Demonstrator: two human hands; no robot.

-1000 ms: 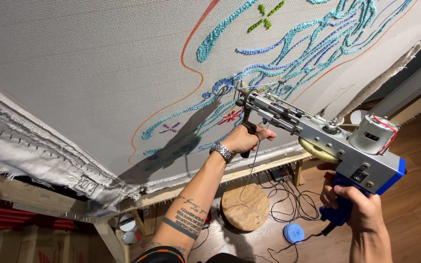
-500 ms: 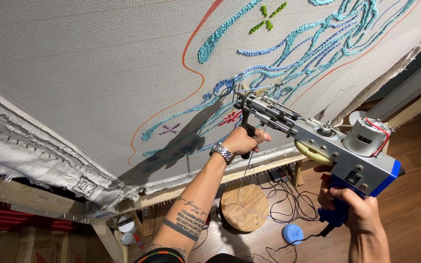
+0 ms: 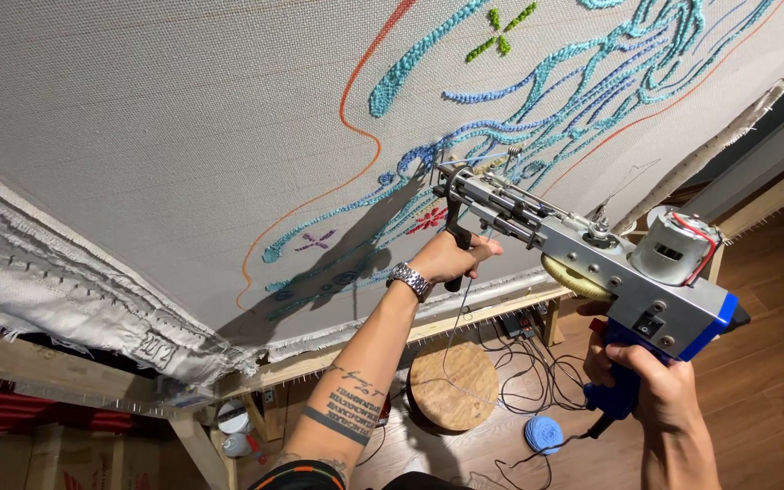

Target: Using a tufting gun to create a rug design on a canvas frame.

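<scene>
now | tufting gun (image 3: 583, 263) | left hand (image 3: 451, 259) clasps front handle | right hand (image 3: 651, 386) clasps rear

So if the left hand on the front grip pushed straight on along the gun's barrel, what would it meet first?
Probably the stretched grey backing cloth, at the blue tufted yarn line; the tufting gun tip in the left hand looks at or touching it, depth unclear.
</scene>
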